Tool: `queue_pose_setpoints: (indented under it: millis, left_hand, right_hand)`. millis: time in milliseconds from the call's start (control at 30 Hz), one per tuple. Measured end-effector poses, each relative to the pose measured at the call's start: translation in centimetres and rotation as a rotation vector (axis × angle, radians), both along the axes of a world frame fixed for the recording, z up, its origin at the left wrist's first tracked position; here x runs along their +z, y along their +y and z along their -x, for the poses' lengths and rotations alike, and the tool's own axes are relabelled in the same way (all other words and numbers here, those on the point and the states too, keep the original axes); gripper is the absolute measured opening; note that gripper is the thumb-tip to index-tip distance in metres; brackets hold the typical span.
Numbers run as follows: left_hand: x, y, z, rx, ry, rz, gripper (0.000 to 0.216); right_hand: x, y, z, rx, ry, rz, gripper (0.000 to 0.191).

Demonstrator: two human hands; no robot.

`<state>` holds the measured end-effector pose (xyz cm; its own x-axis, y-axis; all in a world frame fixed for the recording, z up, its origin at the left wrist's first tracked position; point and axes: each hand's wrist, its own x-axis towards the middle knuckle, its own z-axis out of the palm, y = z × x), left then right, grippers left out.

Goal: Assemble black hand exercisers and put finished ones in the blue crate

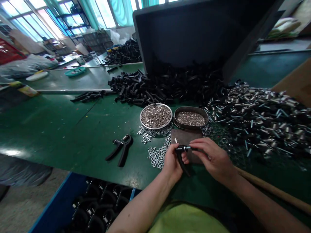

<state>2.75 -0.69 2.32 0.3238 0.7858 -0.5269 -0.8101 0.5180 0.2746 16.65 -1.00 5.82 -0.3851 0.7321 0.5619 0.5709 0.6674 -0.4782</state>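
In front of me, my left hand is closed around a black hand grip handle. A silvery threaded rod sticks out of the handle toward the right. At the rod's end, my right hand has its thumb and fingers pinched together; what lies between the fingertips is too small to make out. Both hands are over a flat dark metal block. Loose small metal rings are scattered left of my left hand. Farther left lies an assembled hand grip with its spring and two black handles.
A round dish of metal pins and an oval tin of tiny parts stand behind the block. Black handles spill from a tipped grey bin. Metal-fitted parts pile up right. A wooden stick lies near my right forearm; a blue crate stands below.
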Motion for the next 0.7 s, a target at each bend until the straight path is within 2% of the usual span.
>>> queue_pose_setpoints:
  millis: [133, 233, 300, 400, 433, 467, 500, 600, 633, 667, 700]
  left_hand:
    - [-0.3, -0.4, -0.5, 0.061, 0.070, -0.033, 0.023]
    - [-0.3, -0.9, -0.5, 0.131, 0.184, -0.096, 0.022]
    - [-0.1, -1.2, -0.5, 0.210, 0.295, -0.179, 0.018]
    - [0.3, -1.3, -0.4, 0.263, 0.435, -0.285, 0.015]
    - [0.4, -1.2, -0.4, 0.252, 0.446, -0.290, 0.015]
    - [0.4, -1.1, -0.3, 0.244, 0.437, -0.277, 0.015]
    - [0.3, -0.9, -0.2, 0.253, 0.415, -0.250, 0.015]
    - [0.2, -0.7, 0.1, 0.286, 0.375, -0.197, 0.015]
    - [0.2, -0.7, 0.2, 0.282, 0.393, -0.211, 0.015]
    - [0.3, -0.8, 0.4, 0.264, 0.428, -0.236, 0.016]
    - [0.3, -0.9, 0.5, 0.237, 0.469, -0.263, 0.016]
  right_hand:
    - [-1.2, 0.0, 1.5, -0.043, -0.054, -0.107, 0.013]
    - [-1.4, 0.2, 1.9, -0.105, -0.024, 0.014, 0.011]
    - [-1.3, 0.4, 1.9, -0.175, 0.026, 0.207, 0.017]
    - [-1.0, 0.9, 2.0, -0.248, 0.071, 0.685, 0.033]
    - [-1.0, 1.0, 2.1, -0.254, 0.057, 0.795, 0.037]
    - [-1.0, 1.1, 2.2, -0.258, 0.025, 0.820, 0.041]
    - [-1.1, 1.2, 2.3, -0.259, -0.021, 0.752, 0.044]
    - [-1.4, 1.1, 2.5, -0.217, -0.154, 0.332, 0.046]
    - [-1.5, 1.1, 2.5, -0.216, -0.158, 0.281, 0.044]
    - [-1.6, 1.1, 2.4, -0.228, -0.138, 0.322, 0.043]
    - [-1.6, 1.1, 2.3, -0.241, -0.107, 0.438, 0.042]
